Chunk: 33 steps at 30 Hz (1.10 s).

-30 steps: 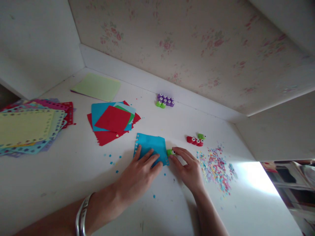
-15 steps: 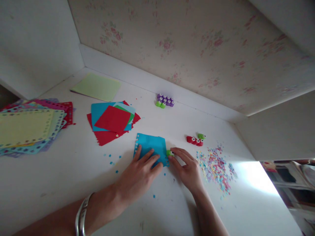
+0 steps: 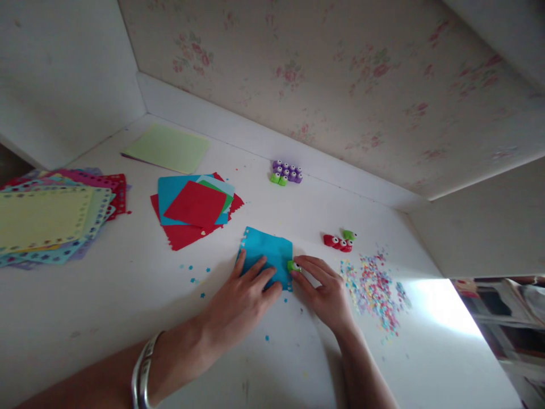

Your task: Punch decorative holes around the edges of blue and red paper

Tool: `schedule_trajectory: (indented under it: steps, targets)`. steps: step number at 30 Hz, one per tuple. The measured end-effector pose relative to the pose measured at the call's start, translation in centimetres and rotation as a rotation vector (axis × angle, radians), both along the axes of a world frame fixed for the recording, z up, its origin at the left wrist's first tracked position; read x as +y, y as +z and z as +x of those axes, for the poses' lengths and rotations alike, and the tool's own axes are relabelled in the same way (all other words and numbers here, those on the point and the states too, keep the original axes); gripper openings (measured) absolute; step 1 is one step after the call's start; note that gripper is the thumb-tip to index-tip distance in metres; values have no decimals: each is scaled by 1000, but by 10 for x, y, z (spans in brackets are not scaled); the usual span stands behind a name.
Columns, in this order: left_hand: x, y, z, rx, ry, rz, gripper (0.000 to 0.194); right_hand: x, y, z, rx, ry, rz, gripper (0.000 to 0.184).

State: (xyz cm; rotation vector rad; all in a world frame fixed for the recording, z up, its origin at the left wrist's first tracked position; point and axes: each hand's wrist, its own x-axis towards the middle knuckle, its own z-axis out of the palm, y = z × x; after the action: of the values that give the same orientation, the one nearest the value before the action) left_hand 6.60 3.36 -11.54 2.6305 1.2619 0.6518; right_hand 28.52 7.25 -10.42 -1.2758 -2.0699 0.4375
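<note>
The left hand (image 3: pixel 244 300), spread open and palm down, rests on a squarish blue paper sheet (image 3: pixel 275 250) with punched edges, out from the back edge of a white desk (image 3: pixel 426 363). The right hand (image 3: pixel 327 292) pinches a small green plastic punch (image 3: pixel 291 266) (topped with an eye-like white spot) at the sheet's right edge. Multicoloured paper confetti (image 3: pixel 378 289) lies scattered toward the desk's right edge.
</note>
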Motion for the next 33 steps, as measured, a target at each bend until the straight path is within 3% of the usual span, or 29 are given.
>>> schedule_trajectory:
  steps: [11, 17, 33]
  targets:
    - [-1, -6, 1, -51, 9, -2, 23, -2, 6, 2, 9, 71, 26, 28]
    - [0, -5, 2, -78, 5, -29, 16, -3, 4, 7, 40, 141, 19, 31]
    - [1, 1, 2, -95, -19, -59, 13, -3, 0, 9, -3, 140, 84, 34]
